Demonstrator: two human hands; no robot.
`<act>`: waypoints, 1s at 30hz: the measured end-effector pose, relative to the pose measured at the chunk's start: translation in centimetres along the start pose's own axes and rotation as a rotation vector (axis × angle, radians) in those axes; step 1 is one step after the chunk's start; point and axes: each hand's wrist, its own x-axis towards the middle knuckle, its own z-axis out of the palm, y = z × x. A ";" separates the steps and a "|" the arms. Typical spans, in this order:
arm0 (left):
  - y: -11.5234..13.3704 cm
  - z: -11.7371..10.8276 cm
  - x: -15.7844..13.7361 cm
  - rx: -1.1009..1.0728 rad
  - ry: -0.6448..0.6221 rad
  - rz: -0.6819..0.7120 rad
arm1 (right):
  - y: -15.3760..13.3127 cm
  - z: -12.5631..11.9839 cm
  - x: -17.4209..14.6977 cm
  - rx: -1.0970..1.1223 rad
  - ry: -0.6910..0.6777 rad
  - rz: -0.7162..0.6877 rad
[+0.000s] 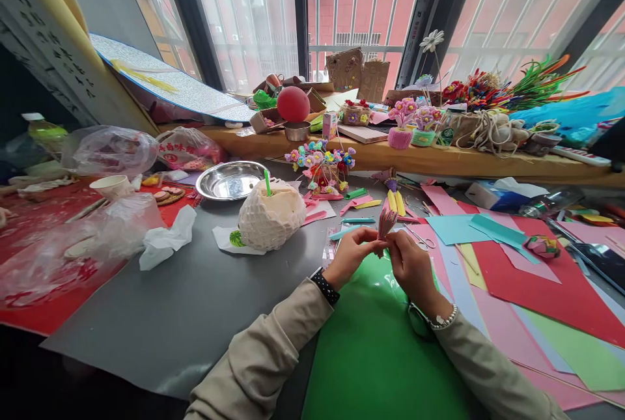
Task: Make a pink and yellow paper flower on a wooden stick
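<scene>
Both hands meet over a green sheet (385, 355) at the table's front. A small bundle of thin pink folded paper (387, 222) stands upright between them, fanned at its top. My left hand (352, 252) pinches its lower end from the left. From the right, the fingers of my right hand (411, 267) close on the same lower end; their tips partly hide it. Just beyond lie folded blue paper strips (358, 220) and yellow paper pieces (396, 202). Scissors (424, 239) rest right behind my right hand.
A coconut in foam netting (271, 215) with a green straw stands left, before a metal plate (232, 180). Coloured paper sheets (537, 290) cover the right side. A bouquet of small craft flowers (322, 166) stands behind. Crafts and a red ball (293, 104) line the wooden sill (361, 154).
</scene>
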 end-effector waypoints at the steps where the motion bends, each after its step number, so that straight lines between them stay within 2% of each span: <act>1: 0.0 0.0 0.0 -0.036 -0.006 -0.008 | -0.1 0.0 0.1 0.047 -0.009 0.029; 7: -0.1 0.1 0.0 -0.128 -0.003 -0.004 | -0.7 -0.4 0.6 0.257 -0.053 0.150; 15: 0.0 -0.7 0.3 0.047 0.018 0.150 | -0.9 -0.5 1.2 0.447 -0.151 0.322; 20: 0.6 -0.5 0.2 -0.035 -0.019 0.032 | 0.2 -1.2 1.6 0.658 -0.311 0.402; 22: 0.7 -0.4 0.2 -0.066 -0.017 0.005 | 0.7 -1.6 1.6 0.718 -0.306 0.464; 26: 0.8 -0.2 0.1 -0.061 -0.047 -0.001 | 1.1 -2.1 1.4 0.678 -0.260 0.508; 30: 0.9 -0.1 -0.1 -0.025 -0.078 0.018 | 0.6 -2.0 1.5 0.623 -0.278 0.538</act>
